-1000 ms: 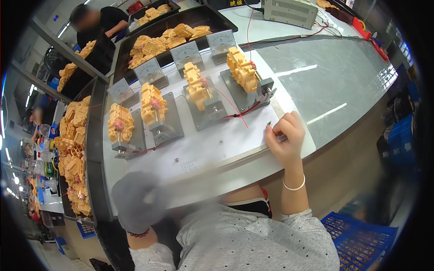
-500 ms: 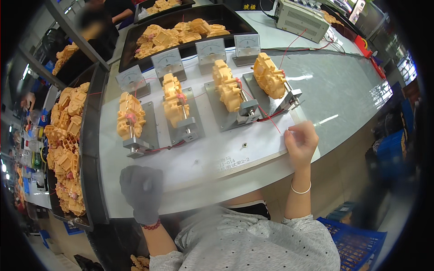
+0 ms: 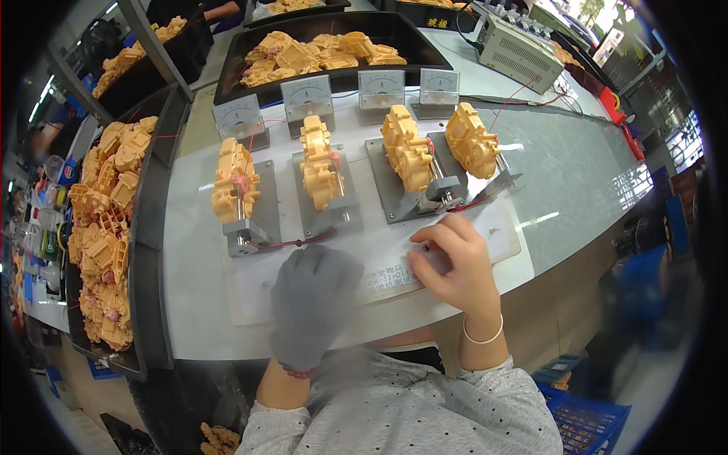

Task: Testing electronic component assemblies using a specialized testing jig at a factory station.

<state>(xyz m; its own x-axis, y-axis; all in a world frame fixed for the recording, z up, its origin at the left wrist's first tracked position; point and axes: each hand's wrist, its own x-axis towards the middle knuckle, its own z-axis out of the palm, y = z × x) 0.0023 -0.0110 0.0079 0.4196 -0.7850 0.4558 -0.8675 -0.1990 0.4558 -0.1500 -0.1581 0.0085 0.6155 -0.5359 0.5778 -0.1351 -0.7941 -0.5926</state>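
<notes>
the white bench carries four yellow gearboxes on grey fixtures. the gloved left hand lies blurred on the paper sheet, fingers together. the bare right hand seems to pinch a tiny dark part, mostly hidden.

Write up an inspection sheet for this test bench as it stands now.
Surface: white bench top, paper sheet under both hands.
Job's things: four yellow plastic gearboxes clamped on grey metal fixtures; four analogue meters behind them.
Clutter: black trays of yellow parts at left and at back.
Hands: left hand in grey glove, flat on the sheet; right hand bare, fingertips pinched at a small dark item, too small to tell.
Cables: red wires run to the fixtures.
Surroundings: grey power supply at back right; blue crate below.
</notes>
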